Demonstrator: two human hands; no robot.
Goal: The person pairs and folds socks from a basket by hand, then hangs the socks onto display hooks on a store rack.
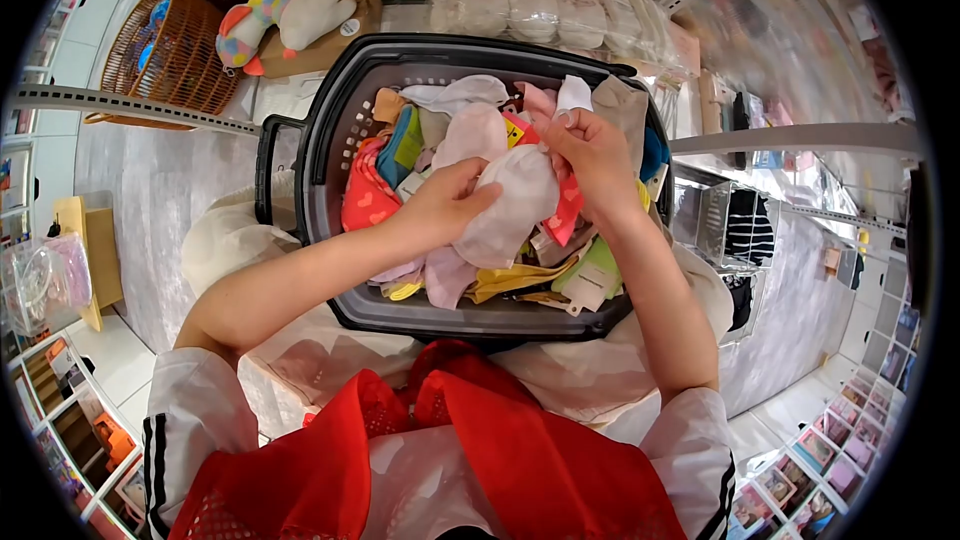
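Between my hands is a soft white sock (518, 202), above a dark plastic basket (440, 325). My left hand (452, 202) pinches the sock's left side between thumb and fingers. At the sock's upper end, my right hand (592, 152) has its fingers closed on the fabric. Colourful socks and small garments fill the basket, including a pale pink one (472, 135) behind the white sock, a red one with hearts (372, 192) at left and a mustard-yellow one (515, 282) near the front. A light green item (595, 275) with a card label lies at front right.
The basket's black handle (268, 170) sticks out at left. Behind the basket are a plush toy (290, 15) and a row of clear-wrapped packs (535, 8). A wicker basket (165, 55) stands at far left, a wire rack (750, 230) at right. A metal shelf bar (800, 143) crosses the right side.
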